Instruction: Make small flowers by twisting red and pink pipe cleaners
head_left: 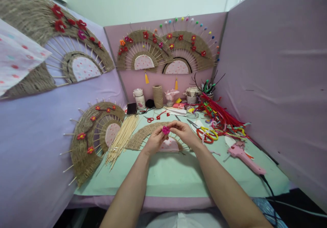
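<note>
My left hand [154, 140] and my right hand [184, 132] meet above the middle of the table, both pinched on a small pink pipe-cleaner flower [166, 130]. Under them lies a half-woven twine fan [143, 135] with a pink dotted centre and wooden spokes. The fingers of both hands are curled round the flower.
A bundle of bamboo sticks [122, 137] lies left of the fan, and a finished fan [89, 139] leans on the left wall. Scissors [205, 131], a pink glue gun [244, 157] and a heap of pipe cleaners [222, 115] sit at right. A twine spool [158, 96] and jars stand at the back.
</note>
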Action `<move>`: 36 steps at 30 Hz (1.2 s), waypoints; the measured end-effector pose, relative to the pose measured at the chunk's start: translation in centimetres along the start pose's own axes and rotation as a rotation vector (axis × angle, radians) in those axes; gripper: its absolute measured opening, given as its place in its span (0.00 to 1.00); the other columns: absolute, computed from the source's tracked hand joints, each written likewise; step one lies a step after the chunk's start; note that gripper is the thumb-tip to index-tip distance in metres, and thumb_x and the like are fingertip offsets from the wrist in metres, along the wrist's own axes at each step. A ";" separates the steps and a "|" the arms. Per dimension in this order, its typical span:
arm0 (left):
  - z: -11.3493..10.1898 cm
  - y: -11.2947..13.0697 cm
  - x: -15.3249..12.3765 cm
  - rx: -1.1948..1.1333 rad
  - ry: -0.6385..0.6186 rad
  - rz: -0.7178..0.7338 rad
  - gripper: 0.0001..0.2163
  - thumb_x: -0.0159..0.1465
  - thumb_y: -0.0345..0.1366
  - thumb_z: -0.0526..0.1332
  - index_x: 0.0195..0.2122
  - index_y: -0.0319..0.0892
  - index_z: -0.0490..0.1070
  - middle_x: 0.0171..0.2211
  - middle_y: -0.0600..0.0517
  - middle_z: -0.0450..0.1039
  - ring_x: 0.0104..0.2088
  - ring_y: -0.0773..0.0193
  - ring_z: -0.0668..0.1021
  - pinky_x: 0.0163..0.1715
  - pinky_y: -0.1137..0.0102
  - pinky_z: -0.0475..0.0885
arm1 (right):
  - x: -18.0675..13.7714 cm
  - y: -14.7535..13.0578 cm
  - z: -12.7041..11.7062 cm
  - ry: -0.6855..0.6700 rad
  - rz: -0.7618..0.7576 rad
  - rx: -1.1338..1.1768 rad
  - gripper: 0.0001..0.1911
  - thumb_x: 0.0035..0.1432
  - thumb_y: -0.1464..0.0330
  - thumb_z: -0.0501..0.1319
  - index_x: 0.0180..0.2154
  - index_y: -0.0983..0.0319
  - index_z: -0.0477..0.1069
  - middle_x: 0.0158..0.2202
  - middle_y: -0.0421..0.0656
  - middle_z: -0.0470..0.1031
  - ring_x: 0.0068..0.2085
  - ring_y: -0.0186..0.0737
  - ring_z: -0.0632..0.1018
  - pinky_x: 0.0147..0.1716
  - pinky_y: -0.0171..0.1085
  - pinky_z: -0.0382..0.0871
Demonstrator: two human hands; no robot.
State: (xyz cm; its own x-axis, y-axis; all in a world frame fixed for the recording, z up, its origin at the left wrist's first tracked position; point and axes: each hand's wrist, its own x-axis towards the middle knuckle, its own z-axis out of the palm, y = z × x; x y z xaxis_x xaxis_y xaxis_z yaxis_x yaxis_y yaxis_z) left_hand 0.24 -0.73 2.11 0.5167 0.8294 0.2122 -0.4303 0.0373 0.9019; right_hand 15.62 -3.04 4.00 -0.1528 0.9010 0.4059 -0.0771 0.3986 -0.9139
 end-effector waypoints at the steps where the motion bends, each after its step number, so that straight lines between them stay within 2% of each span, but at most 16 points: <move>1: -0.1 -0.1 0.1 0.016 0.007 0.004 0.11 0.54 0.42 0.63 0.31 0.39 0.68 0.22 0.57 0.57 0.25 0.72 0.61 0.30 0.73 0.59 | 0.0 0.1 0.0 -0.005 -0.003 -0.003 0.08 0.52 0.66 0.60 0.34 0.62 0.71 0.33 0.41 0.72 0.35 0.35 0.73 0.38 0.36 0.67; 10: -0.2 -0.2 0.0 -0.045 0.007 -0.057 0.12 0.54 0.40 0.64 0.36 0.38 0.70 0.24 0.55 0.59 0.25 0.71 0.62 0.29 0.73 0.60 | 0.1 0.6 -0.1 -0.055 0.005 -0.016 0.07 0.53 0.65 0.59 0.33 0.61 0.69 0.31 0.40 0.71 0.32 0.34 0.72 0.35 0.35 0.68; 17: -0.1 -0.4 0.0 -0.016 -0.012 -0.028 0.10 0.55 0.41 0.63 0.32 0.39 0.69 0.23 0.56 0.58 0.25 0.72 0.61 0.30 0.74 0.60 | -0.1 0.3 0.3 -0.018 -0.042 -0.081 0.04 0.54 0.67 0.57 0.32 0.61 0.66 0.28 0.38 0.68 0.31 0.33 0.70 0.32 0.33 0.66; 25: -0.1 0.0 -0.2 -0.037 0.009 -0.055 0.11 0.53 0.40 0.65 0.31 0.39 0.69 0.23 0.56 0.57 0.25 0.72 0.61 0.31 0.73 0.61 | 0.0 0.2 0.1 0.035 -0.032 -0.045 0.08 0.53 0.65 0.58 0.36 0.60 0.69 0.33 0.40 0.70 0.35 0.34 0.71 0.36 0.35 0.67; 32: -0.4 -0.3 -0.1 -0.005 -0.085 -0.099 0.12 0.54 0.41 0.63 0.33 0.38 0.70 0.23 0.55 0.59 0.26 0.70 0.63 0.30 0.72 0.61 | -0.1 0.1 -0.2 -0.035 -0.041 -0.122 0.09 0.56 0.65 0.56 0.37 0.60 0.72 0.34 0.41 0.71 0.35 0.35 0.71 0.36 0.35 0.66; 36: -0.3 -0.3 -0.2 -0.020 -0.062 -0.093 0.11 0.54 0.40 0.64 0.34 0.38 0.71 0.24 0.55 0.59 0.26 0.71 0.62 0.31 0.72 0.60 | -0.2 -0.4 -0.1 -0.056 -0.087 -0.178 0.08 0.56 0.66 0.56 0.35 0.60 0.73 0.33 0.41 0.71 0.36 0.35 0.71 0.37 0.35 0.66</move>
State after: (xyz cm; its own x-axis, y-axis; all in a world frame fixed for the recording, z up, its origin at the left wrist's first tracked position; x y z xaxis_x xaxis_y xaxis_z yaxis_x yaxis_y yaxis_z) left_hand 0.01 -0.73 1.70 0.5998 0.7857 0.1514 -0.3924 0.1239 0.9114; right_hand 15.77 -3.35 4.34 -0.2080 0.8530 0.4788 0.0821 0.5030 -0.8604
